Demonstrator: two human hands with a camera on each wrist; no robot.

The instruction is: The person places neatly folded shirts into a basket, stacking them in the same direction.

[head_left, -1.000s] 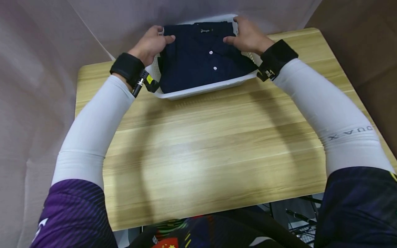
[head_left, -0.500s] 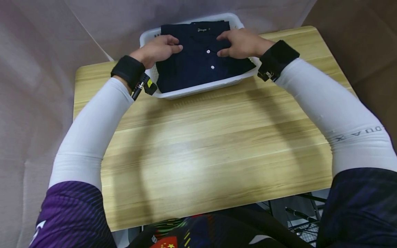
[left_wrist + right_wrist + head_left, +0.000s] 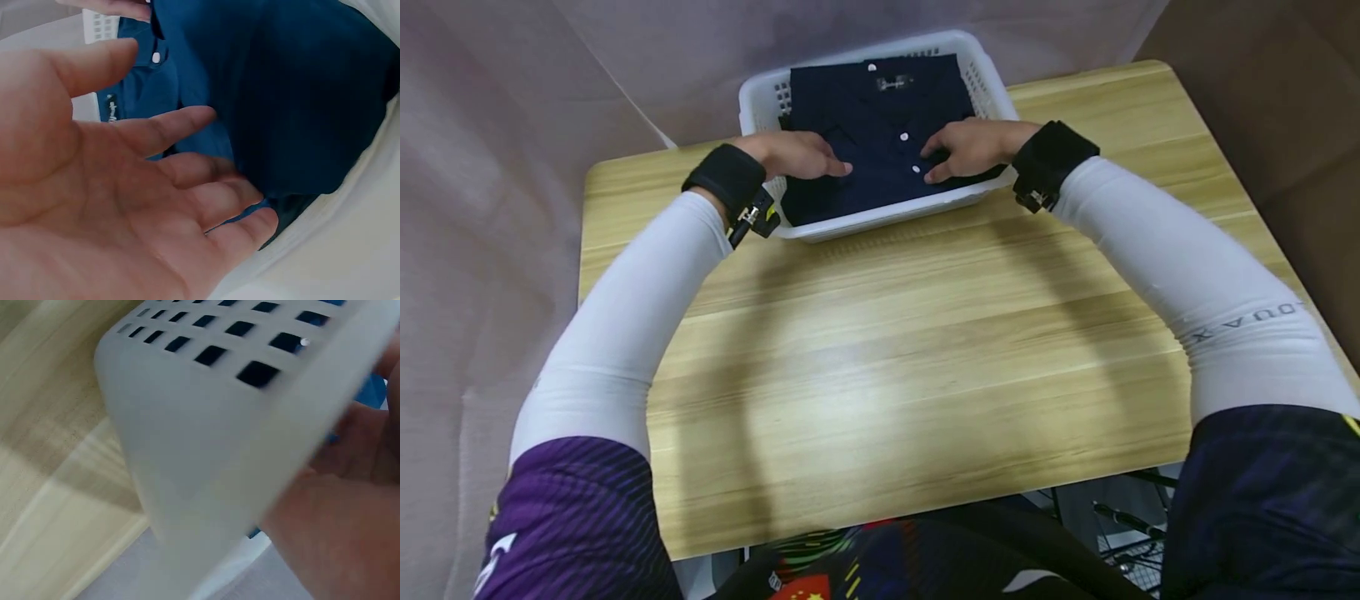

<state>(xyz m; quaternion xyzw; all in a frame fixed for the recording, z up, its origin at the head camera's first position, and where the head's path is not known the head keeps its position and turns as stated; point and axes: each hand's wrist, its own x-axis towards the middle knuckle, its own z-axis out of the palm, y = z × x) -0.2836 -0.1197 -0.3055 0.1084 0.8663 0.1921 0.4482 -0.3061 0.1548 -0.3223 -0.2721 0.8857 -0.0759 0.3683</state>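
Observation:
A folded navy shirt [image 3: 872, 187] with white buttons lies in a white plastic basket [image 3: 880, 218]. My left hand [image 3: 805, 156] rests over the shirt's left side. In the left wrist view the fingers of that hand [image 3: 156, 181] are extended, their tips at the shirt's edge near the basket wall. On the other side my right hand [image 3: 973, 146] reaches over the basket's right rim, its thumb and fingers spread on the shirt near the lower button. The basket wall hides much of the right hand [image 3: 337, 512] in the right wrist view.
The basket stands at the back of a wooden table [image 3: 925, 358], close to a grey cloth backdrop [image 3: 685, 50]. A brown panel [image 3: 1285, 125] borders the right side. Below the table's front edge is dark metal framework [image 3: 1127, 525].
Both hands have left the basket's far corners and moved inward and towards the body over the shirt. The shirt's collar now sits lower, showing more of the basket's back wall.

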